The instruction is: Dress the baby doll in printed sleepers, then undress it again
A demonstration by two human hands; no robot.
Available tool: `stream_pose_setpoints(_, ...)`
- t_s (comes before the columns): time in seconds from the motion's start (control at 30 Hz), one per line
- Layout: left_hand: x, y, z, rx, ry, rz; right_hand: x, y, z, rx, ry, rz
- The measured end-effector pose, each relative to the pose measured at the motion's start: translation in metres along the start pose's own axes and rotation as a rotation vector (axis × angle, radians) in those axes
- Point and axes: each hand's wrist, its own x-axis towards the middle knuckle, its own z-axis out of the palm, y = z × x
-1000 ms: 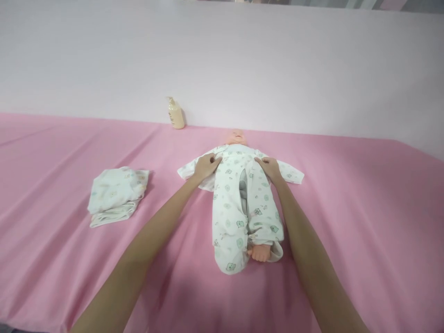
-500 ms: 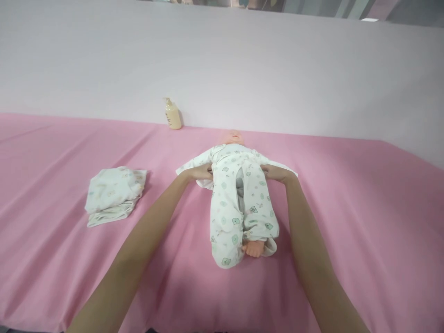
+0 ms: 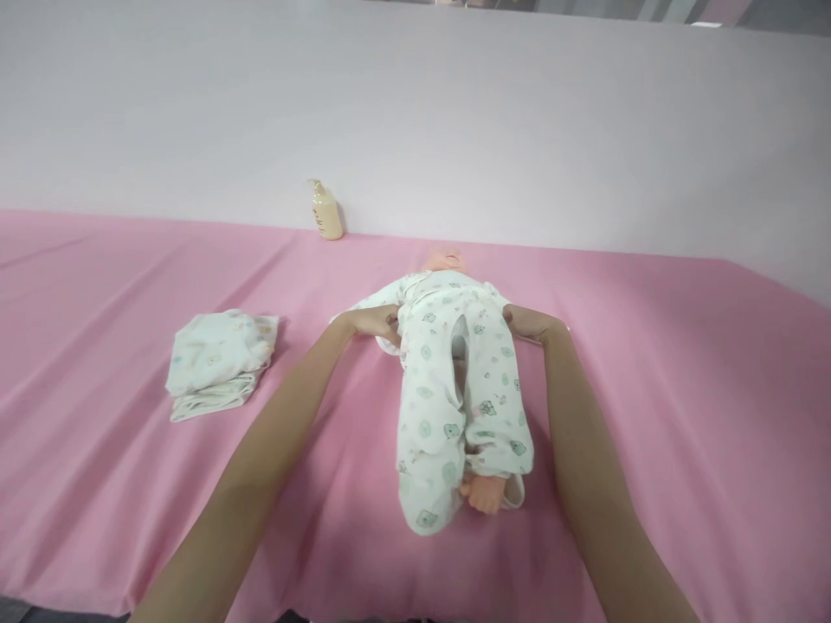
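Observation:
A baby doll (image 3: 445, 260) lies on its back, its head at the far end and its legs towards me. It wears a white wrap top (image 3: 388, 294) and white split-crotch trousers (image 3: 428, 398) printed with green figures. My left hand (image 3: 380, 322) is closed at the left side of the trousers' waist, thumb against the cloth. On the opposite side, my right hand (image 3: 525, 322) grips the waist too; its fingertips are partly hidden. One bare doll foot (image 3: 486, 494) pokes out of the right trouser leg, while the left leg's end covers the other foot.
Folded white printed baby clothes (image 3: 217, 355) lie to the left on the pink sheet (image 3: 97, 415). A cream pump bottle (image 3: 326, 214) stands at the back against the white wall (image 3: 551, 130). The sheet's front edge is close to me.
The doll's trouser legs and bare foot have shifted slightly towards me and to the right. Both hands stay at the waist sides. The view has moved a little.

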Motion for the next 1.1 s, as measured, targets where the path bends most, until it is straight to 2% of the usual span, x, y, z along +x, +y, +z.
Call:
stream_pose_setpoints(0.07,-0.008,0.006,-0.005,0.066,-0.071,0.022,0.002,0.003,-0.001,-0.034,0.031,0.007)
stream_pose_setpoints(0.17,-0.013,0.010,-0.007,0.099,-0.049,0.006,0.004,0.005,-0.002,-0.042,0.018,-0.025)
stream_pose_setpoints(0.4,0.004,0.006,0.000,-0.020,0.173,0.009,0.004,-0.005,0.002,-0.149,0.072,-0.013)
stream_pose_setpoints(0.53,0.010,-0.002,0.006,0.076,0.284,0.038,0.006,-0.004,0.006,-0.150,0.121,0.001)
stream_pose_setpoints(0.7,0.023,-0.020,0.011,0.223,0.438,-0.069,0.009,-0.004,0.012,-0.155,0.167,0.057)
stream_pose_setpoints(0.83,0.028,-0.028,0.012,0.321,0.561,-0.082,0.012,-0.007,0.016,-0.101,0.232,0.120)
stream_pose_setpoints(0.9,0.026,-0.025,0.012,0.282,0.513,-0.080,0.014,-0.004,0.016,-0.072,0.217,0.123)
stream_pose_setpoints(1.0,0.022,-0.020,0.015,0.166,0.347,-0.064,0.018,0.003,0.017,-0.063,0.158,0.110)
stream_pose_setpoints(1.03,0.022,-0.019,0.017,0.132,0.325,-0.054,0.019,0.005,0.017,-0.064,0.142,0.098)
stream_pose_setpoints(1.1,0.024,-0.020,0.021,0.078,0.354,-0.023,0.020,0.009,0.018,-0.066,0.132,0.065)
